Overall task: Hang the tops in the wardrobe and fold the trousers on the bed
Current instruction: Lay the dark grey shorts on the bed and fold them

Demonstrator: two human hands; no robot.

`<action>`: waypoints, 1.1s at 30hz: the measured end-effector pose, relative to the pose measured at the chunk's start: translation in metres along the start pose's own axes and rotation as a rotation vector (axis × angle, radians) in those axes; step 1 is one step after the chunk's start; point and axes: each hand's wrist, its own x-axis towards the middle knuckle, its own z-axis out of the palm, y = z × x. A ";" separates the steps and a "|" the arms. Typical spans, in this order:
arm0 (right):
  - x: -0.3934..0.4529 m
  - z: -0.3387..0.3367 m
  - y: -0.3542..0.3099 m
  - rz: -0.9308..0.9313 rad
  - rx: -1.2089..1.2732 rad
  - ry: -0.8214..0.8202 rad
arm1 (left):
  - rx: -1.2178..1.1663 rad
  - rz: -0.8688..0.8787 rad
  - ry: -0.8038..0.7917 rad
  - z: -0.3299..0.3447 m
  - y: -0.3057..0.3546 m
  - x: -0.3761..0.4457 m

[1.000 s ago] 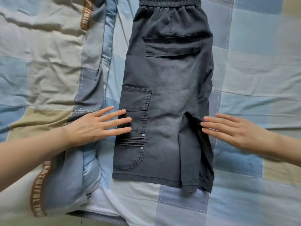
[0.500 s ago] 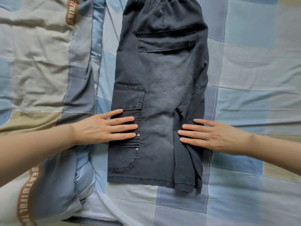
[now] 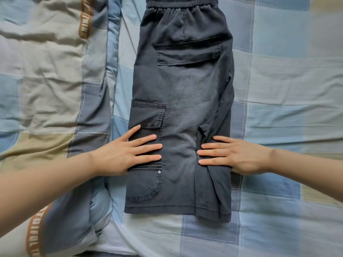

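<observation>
Dark grey cargo shorts (image 3: pixel 181 101) lie on the bed, folded lengthwise with one leg over the other, the elastic waistband at the top and the hem towards me. My left hand (image 3: pixel 122 154) rests flat with straight fingers on the side cargo pocket at the left edge. Straight fingers of my right hand (image 3: pixel 233 156) press flat on the folded right edge, just below the crotch fold. Both hands are open and lie on the fabric at about the same height.
The bed is covered by a checked blue, grey and beige sheet (image 3: pixel 289 93). A rumpled quilt (image 3: pixel 46 71) with brown lettered bands lies along the left side, right up against the shorts. The bed's near edge runs along the bottom.
Both hands have slid inward from beside the shorts onto them: the left onto the cargo pocket, the right onto the folded right edge. The right edge now lies flatter.
</observation>
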 end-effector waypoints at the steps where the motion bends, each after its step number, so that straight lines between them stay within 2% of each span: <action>1: -0.003 -0.012 0.000 0.020 0.198 -0.016 | -0.088 -0.042 -0.019 -0.009 0.003 -0.002; 2: -0.004 -0.024 0.001 0.082 0.464 -0.055 | -0.263 -0.095 -0.036 -0.004 0.003 -0.005; 3: -0.004 -0.037 0.005 0.179 0.735 -0.053 | -0.537 -0.188 -0.079 -0.003 -0.001 -0.005; 4: -0.001 -0.046 0.010 0.305 1.017 0.026 | -0.889 -0.328 -0.068 -0.004 -0.005 -0.003; 5: 0.002 -0.052 0.018 0.457 1.286 0.181 | -1.224 -0.525 0.045 -0.013 -0.011 0.001; 7: 0.012 -0.052 0.034 0.787 1.716 0.454 | -1.779 -0.890 0.445 -0.025 -0.026 0.011; 8: 0.016 -0.050 0.038 0.902 1.840 0.548 | -1.941 -1.024 0.591 -0.029 -0.029 0.017; 9: 0.019 -0.050 0.040 0.982 1.893 0.626 | -2.004 -1.118 0.702 -0.034 -0.029 0.021; 11: 0.024 -0.049 0.035 1.035 1.862 0.810 | -1.911 -1.276 0.860 -0.039 -0.021 0.027; 13: 0.021 -0.047 0.023 1.082 1.659 0.970 | -1.745 -1.353 0.948 -0.036 -0.010 0.029; 16: 0.011 -0.030 0.003 1.087 1.386 1.019 | -1.529 -1.382 0.999 -0.040 0.008 0.036; 19: 0.000 -0.014 -0.016 1.073 1.370 1.078 | -1.479 -1.363 1.048 -0.048 0.019 0.038; 22: -0.005 0.003 -0.029 1.143 1.405 1.042 | -1.474 -1.338 0.993 -0.048 0.022 0.036; 25: -0.007 0.001 -0.023 1.186 1.428 1.032 | -1.358 -1.287 0.768 -0.042 0.011 0.029; 26: -0.011 -0.005 -0.016 1.181 1.318 1.040 | -1.295 -1.260 0.675 -0.041 0.003 0.023; 28: -0.029 -0.018 0.004 1.092 0.710 0.948 | -1.031 -1.141 0.508 -0.040 -0.016 0.006; 30: -0.048 -0.031 0.029 0.814 -0.021 0.718 | -0.436 -0.843 0.425 -0.039 -0.040 -0.014; 32: -0.055 -0.047 0.048 0.562 -0.362 0.435 | 0.074 -0.478 0.316 -0.041 -0.065 -0.027; 33: -0.051 -0.052 0.056 0.486 -0.428 0.326 | 0.201 -0.364 0.240 -0.042 -0.077 -0.028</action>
